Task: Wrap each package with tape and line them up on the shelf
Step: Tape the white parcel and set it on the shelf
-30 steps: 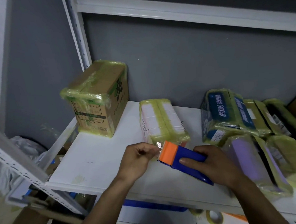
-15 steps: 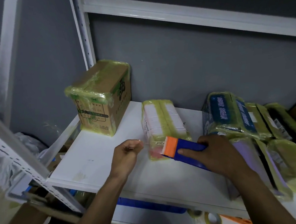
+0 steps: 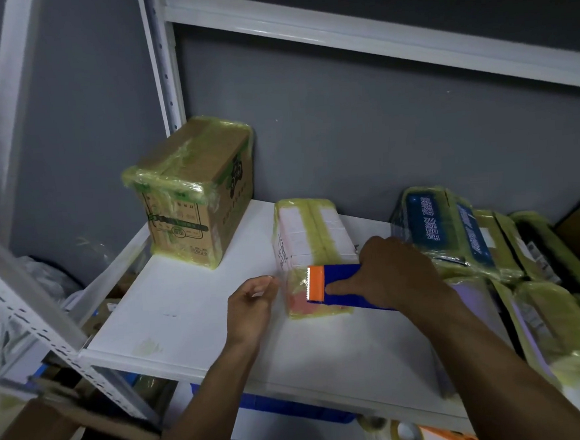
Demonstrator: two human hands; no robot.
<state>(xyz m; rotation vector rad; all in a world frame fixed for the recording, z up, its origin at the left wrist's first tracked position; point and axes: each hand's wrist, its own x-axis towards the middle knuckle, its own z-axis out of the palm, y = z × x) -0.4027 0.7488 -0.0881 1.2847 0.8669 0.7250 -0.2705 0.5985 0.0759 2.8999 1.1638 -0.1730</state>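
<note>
While the right hand (image 3: 398, 274) grips the dispenser (image 3: 341, 286) over the package's (image 3: 314, 238) near end, the left hand (image 3: 253, 301) pinches tape (image 3: 291, 281) just left of it, mid-shelf (image 3: 186, 323).

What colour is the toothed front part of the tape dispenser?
Orange; the rest of the tape dispenser is blue. Seen in the head view.

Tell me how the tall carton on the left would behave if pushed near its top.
The carton stands upright, taller than its narrow face is wide, so a high push may tip it. Its glossy wrap on the smooth shelf suggests a low push would slide it. Its square edges look stiff.
</note>
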